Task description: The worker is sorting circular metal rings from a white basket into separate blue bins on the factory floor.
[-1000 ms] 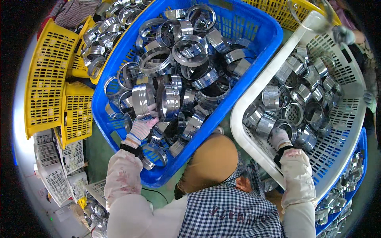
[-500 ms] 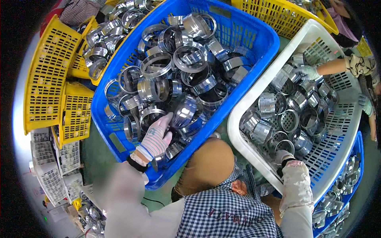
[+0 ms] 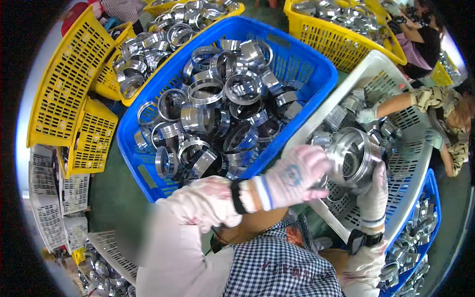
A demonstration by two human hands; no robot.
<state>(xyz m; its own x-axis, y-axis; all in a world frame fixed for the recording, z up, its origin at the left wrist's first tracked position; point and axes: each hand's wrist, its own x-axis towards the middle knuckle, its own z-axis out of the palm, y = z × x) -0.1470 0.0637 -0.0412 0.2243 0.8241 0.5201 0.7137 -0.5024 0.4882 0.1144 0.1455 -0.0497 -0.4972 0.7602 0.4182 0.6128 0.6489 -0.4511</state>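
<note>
A large shiny metal ring [image 3: 354, 157] is held over the white basket [image 3: 368, 67], gripped between both gloved hands. The left hand [image 3: 292, 177], in a pale knitted glove, is reached across the body and is pressed against the ring's near side, its fingers curled onto the rim. The right hand [image 3: 373, 194], also gloved, is closed on the ring's lower right edge from below, with a dark wristband seen under the cuff. The ring is tilted, its open bore turned toward the camera. Beneath it, more metal rings are scattered in the white basket, whose far end is being reached into by another person's gloved hand [image 3: 367, 115]. To the left, a blue basket [image 3: 148, 180] is heaped with similar rings, touching the white basket along its side. Yellow baskets [image 3: 64, 89] are seen beyond and to the left, some filled with rings. A second blue basket [image 3: 431, 188] with rings lies at the lower right, partly under the white one.
</note>
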